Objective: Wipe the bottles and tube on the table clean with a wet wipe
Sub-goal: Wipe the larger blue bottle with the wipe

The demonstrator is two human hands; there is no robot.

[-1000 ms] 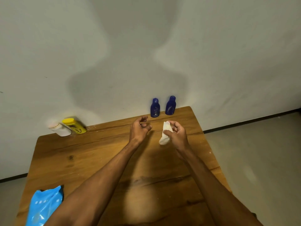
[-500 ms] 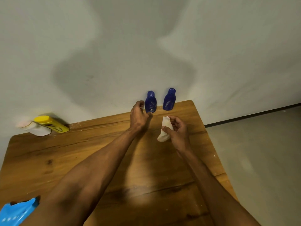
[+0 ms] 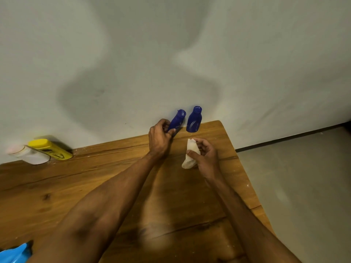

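Observation:
Two small dark blue bottles stand at the far edge of the wooden table, against the wall. My left hand grips the left blue bottle low on its body, and that bottle leans to the right. The right blue bottle stands upright and untouched just beside it. My right hand holds a crumpled white wet wipe above the table, a little nearer to me than the bottles. A yellow bottle and a white tube sit at the far left by the wall.
A blue wipe packet pokes in at the bottom left corner. The table's right edge drops to a grey floor. The white wall runs right behind the table's far edge.
My left hand reached forward and took hold of the left blue bottle, which now leans. My right hand kept the wipe in about the same place.

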